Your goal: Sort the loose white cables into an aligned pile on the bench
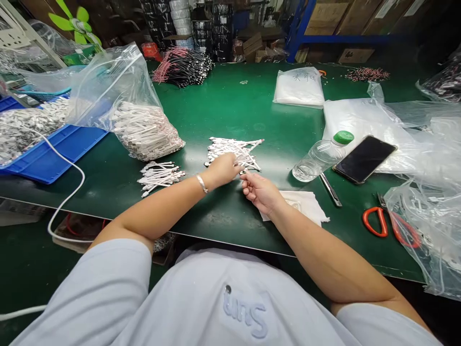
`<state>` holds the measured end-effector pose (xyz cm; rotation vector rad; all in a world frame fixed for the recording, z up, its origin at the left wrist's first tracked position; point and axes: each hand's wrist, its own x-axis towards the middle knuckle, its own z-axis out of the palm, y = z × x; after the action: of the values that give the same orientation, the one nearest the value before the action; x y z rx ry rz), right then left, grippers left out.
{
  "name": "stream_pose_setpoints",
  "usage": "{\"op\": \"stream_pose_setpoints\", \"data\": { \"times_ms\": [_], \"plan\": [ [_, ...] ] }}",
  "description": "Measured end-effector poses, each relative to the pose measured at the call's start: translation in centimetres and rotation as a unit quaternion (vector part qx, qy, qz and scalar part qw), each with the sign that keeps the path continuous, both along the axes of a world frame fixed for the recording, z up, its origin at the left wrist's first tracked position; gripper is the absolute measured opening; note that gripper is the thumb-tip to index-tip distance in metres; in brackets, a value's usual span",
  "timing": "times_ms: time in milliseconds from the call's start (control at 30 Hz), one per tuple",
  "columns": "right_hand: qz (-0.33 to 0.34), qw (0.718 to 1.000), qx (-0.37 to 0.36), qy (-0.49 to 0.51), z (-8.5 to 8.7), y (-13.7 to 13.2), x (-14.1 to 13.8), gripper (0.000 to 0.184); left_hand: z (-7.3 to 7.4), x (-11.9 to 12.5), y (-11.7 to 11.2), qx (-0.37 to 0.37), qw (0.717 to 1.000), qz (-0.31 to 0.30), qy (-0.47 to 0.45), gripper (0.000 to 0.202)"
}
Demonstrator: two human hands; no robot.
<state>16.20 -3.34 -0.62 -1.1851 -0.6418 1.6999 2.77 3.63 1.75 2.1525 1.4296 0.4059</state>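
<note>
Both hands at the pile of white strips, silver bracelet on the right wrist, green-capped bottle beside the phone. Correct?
One fix: the head view shows the silver bracelet on the wrist of the left hand, not of the right hand. The rest stands.

The smooth tabletop point(245, 108) is deep green, under a loose pile of slender white strips point(224, 145). Left of that pile is a bright blue plastic tray point(65, 149); beyond it, a pink-and-black bundle of thin wires point(185, 65); to its right, a clear, green-capped plastic bottle point(317, 161) and orange-red loop-handled cutters point(383, 223).
</note>
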Motion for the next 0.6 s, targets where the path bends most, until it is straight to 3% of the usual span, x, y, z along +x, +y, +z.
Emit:
{"op": "stream_pose_setpoints", "data": {
  "times_ms": [67,167,267,367,467,600],
  "plan": [
    [0.006,1.0,0.009,-0.006,-0.1,-0.2,0.0,0.023,-0.5,0.7,0.2,0.018,0.998,0.007,0.065,0.012],
    [0.009,1.0,0.01,-0.012,-0.2,-0.4,0.1,0.024,-1.1,1.1,0.4,0.01,0.998,0.004,0.07,0.012],
    [-0.007,0.999,0.023,-0.033,-0.4,-0.4,0.3,0.026,-0.9,0.6,0.4,0.008,0.999,-0.011,0.049,0.02],
    [-0.059,0.99,0.087,-0.097,-0.7,-0.5,0.4,0.035,-0.2,-0.2,-0.4,-0.021,0.998,-0.054,-0.038,0.023],
    [-0.089,0.948,0.219,-0.216,-0.4,-1.0,0.7,0.041,0.4,-0.8,-2.0,-0.059,0.978,-0.128,-0.152,0.024],
    [-0.072,0.848,0.382,-0.362,0.4,-2.3,0.9,0.022,0.1,-1.3,-4.1,-0.053,0.952,-0.215,-0.21,0.032]
  ]
}}
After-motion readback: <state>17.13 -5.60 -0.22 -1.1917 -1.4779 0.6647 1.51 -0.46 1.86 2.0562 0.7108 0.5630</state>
